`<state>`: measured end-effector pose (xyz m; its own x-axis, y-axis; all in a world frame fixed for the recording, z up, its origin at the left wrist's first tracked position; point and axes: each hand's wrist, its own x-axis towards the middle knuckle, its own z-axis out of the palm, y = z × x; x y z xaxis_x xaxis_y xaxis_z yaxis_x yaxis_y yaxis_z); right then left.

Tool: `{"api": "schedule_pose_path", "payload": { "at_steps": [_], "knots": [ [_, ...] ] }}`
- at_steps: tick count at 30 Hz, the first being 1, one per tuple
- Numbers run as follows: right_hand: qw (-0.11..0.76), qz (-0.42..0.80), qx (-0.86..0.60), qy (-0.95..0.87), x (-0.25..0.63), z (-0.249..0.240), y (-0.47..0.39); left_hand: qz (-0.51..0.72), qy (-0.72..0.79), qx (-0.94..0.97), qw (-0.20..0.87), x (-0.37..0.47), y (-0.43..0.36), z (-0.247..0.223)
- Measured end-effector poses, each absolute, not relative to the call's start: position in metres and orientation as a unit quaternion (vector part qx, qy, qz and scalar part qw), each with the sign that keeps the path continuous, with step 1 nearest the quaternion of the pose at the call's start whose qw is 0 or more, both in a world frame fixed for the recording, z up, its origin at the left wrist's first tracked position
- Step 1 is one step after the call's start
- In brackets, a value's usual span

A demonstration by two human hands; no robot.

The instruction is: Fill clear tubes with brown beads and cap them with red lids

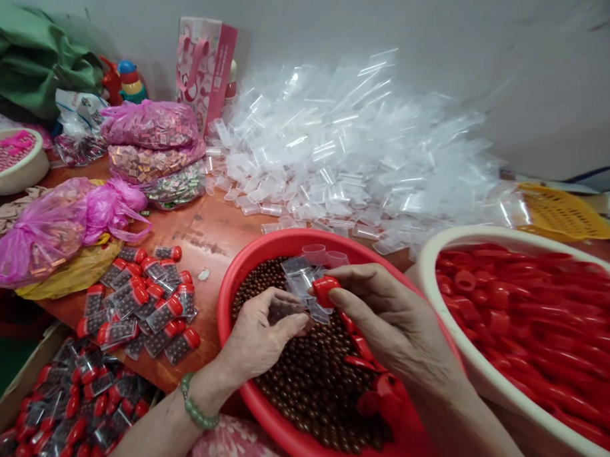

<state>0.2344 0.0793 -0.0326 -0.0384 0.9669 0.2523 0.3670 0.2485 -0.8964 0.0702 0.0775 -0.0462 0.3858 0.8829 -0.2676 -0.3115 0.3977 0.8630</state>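
Both hands hover over a red basin (234,277) of small dark brown balls (310,381). Between the thumb and fingers of my left hand (263,333) is a clear plastic tube (284,310), partly hidden by the fingers; brown balls appear to be inside it. My right hand (382,312) pinches a red cap (326,291) just right of the tube, apart from it. Several empty clear tubes (299,274) lie on the balls beyond my hands. More red caps (383,392) rest in the basin's right side, partly under my right forearm.
A cream basin (430,251) of red caps stands at right. Empty clear tubes (352,147) are heaped against the wall. Filled, red-capped tubes (147,300) lie on the table's left, with more in a box (30,371) below. Pink bags (151,127) and a yellow basket (564,209) stand farther back.
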Motion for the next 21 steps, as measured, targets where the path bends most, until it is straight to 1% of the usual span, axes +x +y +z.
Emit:
{"api": "schedule_pose_path", "payload": {
  "at_steps": [5,14,18,21],
  "knots": [
    [0.444,0.295,-0.500,-0.683,0.222,-0.028,0.079,0.395,0.366,0.391,0.746,0.071,0.077,-0.047],
    [0.371,0.193,-0.467,-0.779,0.223,-0.022,0.081,0.385,0.352,0.444,0.728,0.069,0.076,-0.055],
    [0.347,0.172,-0.460,-0.799,0.224,-0.023,0.081,0.378,0.372,0.458,0.713,0.069,0.076,-0.062],
    [0.337,0.185,-0.459,-0.801,0.225,-0.025,0.081,0.369,0.371,0.477,0.706,0.068,0.076,-0.065]
  ]
}}
